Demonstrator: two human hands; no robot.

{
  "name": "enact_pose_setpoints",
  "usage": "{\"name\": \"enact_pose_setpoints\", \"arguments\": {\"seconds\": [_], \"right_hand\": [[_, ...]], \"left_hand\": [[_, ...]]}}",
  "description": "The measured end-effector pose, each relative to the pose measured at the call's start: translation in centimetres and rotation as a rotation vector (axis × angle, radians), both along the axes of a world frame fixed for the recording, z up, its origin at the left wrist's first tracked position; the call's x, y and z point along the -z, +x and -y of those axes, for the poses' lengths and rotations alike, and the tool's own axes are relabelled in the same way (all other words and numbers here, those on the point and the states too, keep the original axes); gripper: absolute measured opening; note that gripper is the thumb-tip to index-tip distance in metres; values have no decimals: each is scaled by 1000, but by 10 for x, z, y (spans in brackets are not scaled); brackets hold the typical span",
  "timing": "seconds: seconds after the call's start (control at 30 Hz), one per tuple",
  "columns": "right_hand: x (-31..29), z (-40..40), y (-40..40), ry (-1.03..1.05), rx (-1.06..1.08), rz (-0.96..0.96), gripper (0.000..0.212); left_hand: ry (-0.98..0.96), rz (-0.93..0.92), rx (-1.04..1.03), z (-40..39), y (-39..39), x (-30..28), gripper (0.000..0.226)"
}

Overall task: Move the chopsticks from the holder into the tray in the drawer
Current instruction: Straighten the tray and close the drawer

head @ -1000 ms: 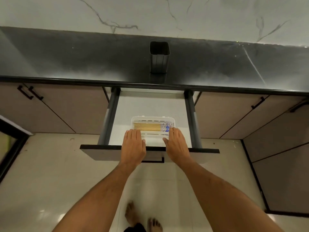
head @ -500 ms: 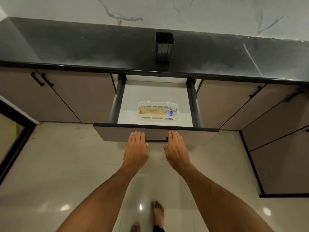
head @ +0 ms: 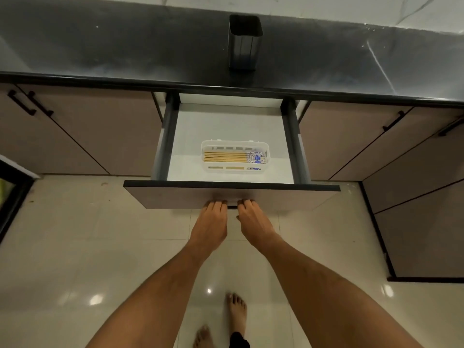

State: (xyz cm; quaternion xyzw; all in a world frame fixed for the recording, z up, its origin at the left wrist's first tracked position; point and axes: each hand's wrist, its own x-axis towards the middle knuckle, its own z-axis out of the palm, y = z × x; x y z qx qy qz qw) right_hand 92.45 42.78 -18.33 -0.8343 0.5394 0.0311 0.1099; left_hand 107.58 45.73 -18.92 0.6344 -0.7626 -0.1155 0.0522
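Note:
Wooden chopsticks (head: 226, 157) with blue-and-white patterned ends lie side by side in the white plastic tray (head: 266, 152), which sits inside the open drawer (head: 231, 125). The dark metal holder (head: 244, 43) stands upright on the black countertop behind the drawer, and nothing sticks out of it. My left hand (head: 209, 226) and my right hand (head: 254, 224) hold nothing. Their fingertips rest against the drawer's front panel (head: 175, 197), one on each side of the small black handle (head: 232, 207).
Closed cabinet doors with black handles flank the drawer on the left (head: 75, 131) and right (head: 351, 136). The black countertop (head: 125, 46) runs the full width below a marble wall. My bare feet (head: 236, 312) stand on the glossy tiled floor.
Both hands drew back from the tray and the drawer's top edge, down onto the drawer's front panel by the handle. The chopsticks stay in the tray.

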Motion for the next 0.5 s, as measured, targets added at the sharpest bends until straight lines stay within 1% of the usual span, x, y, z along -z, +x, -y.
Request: {"name": "enact_pose_setpoints", "arguments": {"seconds": [0.13, 0.27, 0.3, 0.37, 0.43, 0.5], "right_hand": [[9, 20, 3, 115, -3, -9, 36], [12, 40, 4, 198, 8, -42, 33], [13, 45, 4, 210, 8, -55, 30], [16, 55, 5, 228, 10, -67, 24], [19, 65, 7, 255, 9, -67, 29], [23, 80, 7, 218, -25, -74, 36]], "left_hand": [[55, -22, 81, 20, 1, 16, 50], [202, 13, 128, 39, 2, 32, 50], [202, 36, 143, 43, 1, 35, 52], [167, 140, 186, 52, 2, 40, 61], [145, 280, 217, 62, 1, 45, 67], [110, 392, 203, 78, -5, 51, 68]]}}
